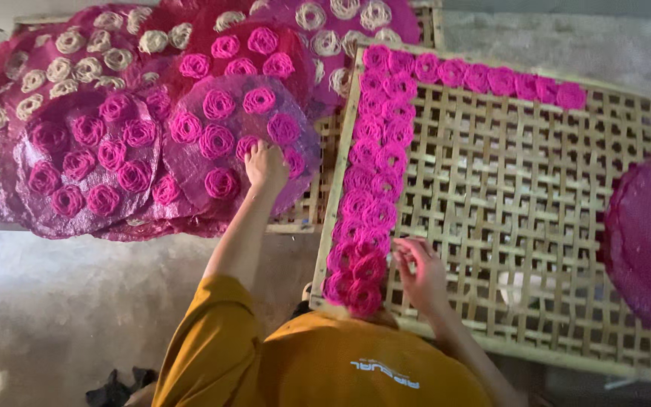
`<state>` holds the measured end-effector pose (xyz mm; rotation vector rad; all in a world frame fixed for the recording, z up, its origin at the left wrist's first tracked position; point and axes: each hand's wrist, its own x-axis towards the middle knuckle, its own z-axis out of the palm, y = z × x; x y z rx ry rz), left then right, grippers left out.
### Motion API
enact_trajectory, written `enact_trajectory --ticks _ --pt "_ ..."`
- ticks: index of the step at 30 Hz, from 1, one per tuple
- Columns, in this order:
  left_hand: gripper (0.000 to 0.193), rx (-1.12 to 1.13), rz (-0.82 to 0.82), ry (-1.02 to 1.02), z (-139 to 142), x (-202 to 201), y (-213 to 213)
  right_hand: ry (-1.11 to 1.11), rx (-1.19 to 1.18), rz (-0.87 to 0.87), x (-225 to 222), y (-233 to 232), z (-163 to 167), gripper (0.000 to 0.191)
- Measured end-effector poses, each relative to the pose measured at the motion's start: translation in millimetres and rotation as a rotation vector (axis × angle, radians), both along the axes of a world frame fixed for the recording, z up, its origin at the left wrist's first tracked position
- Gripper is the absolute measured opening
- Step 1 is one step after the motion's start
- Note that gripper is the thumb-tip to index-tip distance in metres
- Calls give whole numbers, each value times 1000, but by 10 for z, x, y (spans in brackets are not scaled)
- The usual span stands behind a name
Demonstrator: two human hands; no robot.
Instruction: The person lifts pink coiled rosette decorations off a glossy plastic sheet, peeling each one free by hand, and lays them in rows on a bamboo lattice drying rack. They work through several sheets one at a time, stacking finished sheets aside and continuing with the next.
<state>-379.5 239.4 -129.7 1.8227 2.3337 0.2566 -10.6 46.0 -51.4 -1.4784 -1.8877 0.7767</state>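
My left hand (265,167) reaches out to a round purple mat (307,162) that carries several pink noodle coils. Its fingers are closed on one pink coil (249,145) near the mat's middle. My right hand (420,273) rests on a bamboo lattice tray (521,188), fingers spread and touching the lattice just right of a column of pink coils (371,188). That column runs down the tray's left edge, and a row of coils (484,77) lines its top edge. The right hand seems to hold nothing.
More round mats with pink coils (88,162) and pale coils (62,68) overlap on a second lattice rack at the left. A bare pink mat (649,241) lies on the tray's right edge. Grey concrete floor (62,316) lies below, with a dark object (118,388) on it.
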Motion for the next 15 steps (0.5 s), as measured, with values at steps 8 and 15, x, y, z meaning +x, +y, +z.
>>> enact_trajectory --ticks 8,15 --pt "42 101 -125 -774 542 573 -132 726 -835 62 -640 1498 -226 37" --pt "62 189 -388 -583 1021 1281 -93 1016 -824 -81 -594 2510 -155 26"
